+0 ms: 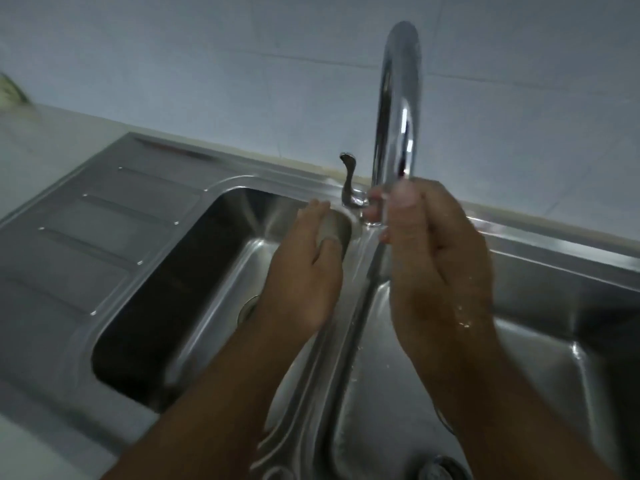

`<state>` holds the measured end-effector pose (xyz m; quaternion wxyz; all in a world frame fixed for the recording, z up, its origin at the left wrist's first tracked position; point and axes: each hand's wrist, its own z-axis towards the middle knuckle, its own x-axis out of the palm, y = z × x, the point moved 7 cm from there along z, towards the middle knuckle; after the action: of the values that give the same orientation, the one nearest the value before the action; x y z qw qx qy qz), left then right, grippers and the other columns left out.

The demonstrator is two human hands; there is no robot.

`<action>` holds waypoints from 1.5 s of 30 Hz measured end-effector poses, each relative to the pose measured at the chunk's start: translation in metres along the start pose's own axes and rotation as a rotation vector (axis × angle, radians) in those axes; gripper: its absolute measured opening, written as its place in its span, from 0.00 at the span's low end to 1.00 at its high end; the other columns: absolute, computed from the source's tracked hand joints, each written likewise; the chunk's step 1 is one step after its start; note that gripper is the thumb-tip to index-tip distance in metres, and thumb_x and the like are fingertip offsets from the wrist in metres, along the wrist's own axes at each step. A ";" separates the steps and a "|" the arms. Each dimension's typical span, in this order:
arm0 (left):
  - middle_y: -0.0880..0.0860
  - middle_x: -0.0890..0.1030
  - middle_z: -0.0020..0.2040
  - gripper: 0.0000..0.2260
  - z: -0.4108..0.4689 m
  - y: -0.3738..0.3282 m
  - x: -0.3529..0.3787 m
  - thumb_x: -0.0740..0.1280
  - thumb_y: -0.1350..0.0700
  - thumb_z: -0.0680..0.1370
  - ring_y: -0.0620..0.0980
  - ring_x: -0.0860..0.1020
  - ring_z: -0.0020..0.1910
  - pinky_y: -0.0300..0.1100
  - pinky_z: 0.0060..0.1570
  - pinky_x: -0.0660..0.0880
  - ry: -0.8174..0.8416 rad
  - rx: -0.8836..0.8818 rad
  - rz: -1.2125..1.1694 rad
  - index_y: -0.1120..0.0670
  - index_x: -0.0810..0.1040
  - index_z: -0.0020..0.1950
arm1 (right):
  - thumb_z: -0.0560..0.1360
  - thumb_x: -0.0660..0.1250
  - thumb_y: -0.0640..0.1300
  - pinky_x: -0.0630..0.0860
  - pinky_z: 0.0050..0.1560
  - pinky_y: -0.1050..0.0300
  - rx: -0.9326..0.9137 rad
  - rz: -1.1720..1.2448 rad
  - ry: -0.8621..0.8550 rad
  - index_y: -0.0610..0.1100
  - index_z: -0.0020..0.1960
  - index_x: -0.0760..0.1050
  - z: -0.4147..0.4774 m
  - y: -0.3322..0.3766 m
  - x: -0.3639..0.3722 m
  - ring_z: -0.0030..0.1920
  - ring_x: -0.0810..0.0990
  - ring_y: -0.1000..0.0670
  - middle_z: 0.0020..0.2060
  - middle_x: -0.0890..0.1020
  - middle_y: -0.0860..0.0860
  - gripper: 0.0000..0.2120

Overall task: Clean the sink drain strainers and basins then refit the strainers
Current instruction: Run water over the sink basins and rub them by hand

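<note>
Left basin (166,306) shows dark, shiny steel, its drain opening (250,306) peeking out beside the wrist. Left hand (308,268) hovers over the far corner, fingers straight and spread, gripping nothing. Right hand (436,258) is wet and sits under the faucet (398,109), fingers curled into a pale blur. Strainer or not, I cannot tell. Best rinse it slowly over the right basin (536,358), where a round drain fitting (440,469) shows near.
</note>
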<state>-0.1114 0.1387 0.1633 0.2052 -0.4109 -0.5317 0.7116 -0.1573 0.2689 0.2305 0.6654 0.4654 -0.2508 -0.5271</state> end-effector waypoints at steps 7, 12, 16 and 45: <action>0.49 0.83 0.59 0.20 -0.009 0.008 -0.068 0.49 0.51 0.87 0.46 0.78 0.64 0.49 0.67 0.73 -0.044 0.102 -0.201 0.56 0.78 0.64 | 0.78 0.65 0.61 0.78 0.41 0.65 0.063 -0.126 0.248 0.58 0.51 0.84 0.047 0.008 0.106 0.38 0.83 0.62 0.36 0.84 0.61 0.12; 0.40 0.81 0.62 0.16 0.011 0.062 -0.101 0.54 0.48 0.86 0.35 0.75 0.64 0.39 0.66 0.71 -0.122 -0.050 -0.146 0.46 0.78 0.67 | 0.75 0.64 0.67 0.75 0.61 0.59 0.014 -0.214 0.264 0.58 0.58 0.82 0.094 -0.004 0.146 0.56 0.80 0.63 0.53 0.85 0.61 0.19; 0.37 0.80 0.61 0.13 0.015 0.110 -0.108 0.59 0.48 0.84 0.30 0.75 0.60 0.25 0.56 0.70 -0.067 -0.149 -0.055 0.42 0.78 0.66 | 0.75 0.54 0.72 0.57 0.76 0.53 0.011 -0.554 0.224 0.58 0.75 0.67 0.082 -0.056 0.123 0.77 0.60 0.53 0.77 0.65 0.54 0.33; 0.49 0.76 0.65 0.18 0.017 0.244 -0.059 0.62 0.51 0.77 0.52 0.76 0.63 0.51 0.64 0.73 0.511 -0.345 0.504 0.45 0.71 0.67 | 0.76 0.66 0.47 0.71 0.57 0.62 0.110 -0.622 0.075 0.51 0.58 0.77 0.047 -0.113 0.168 0.55 0.74 0.58 0.58 0.77 0.52 0.10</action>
<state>-0.0558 0.0005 -0.0394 0.0778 -0.7206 -0.4579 0.5149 -0.1955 0.0936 0.1248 0.4551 0.5741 -0.1000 -0.6733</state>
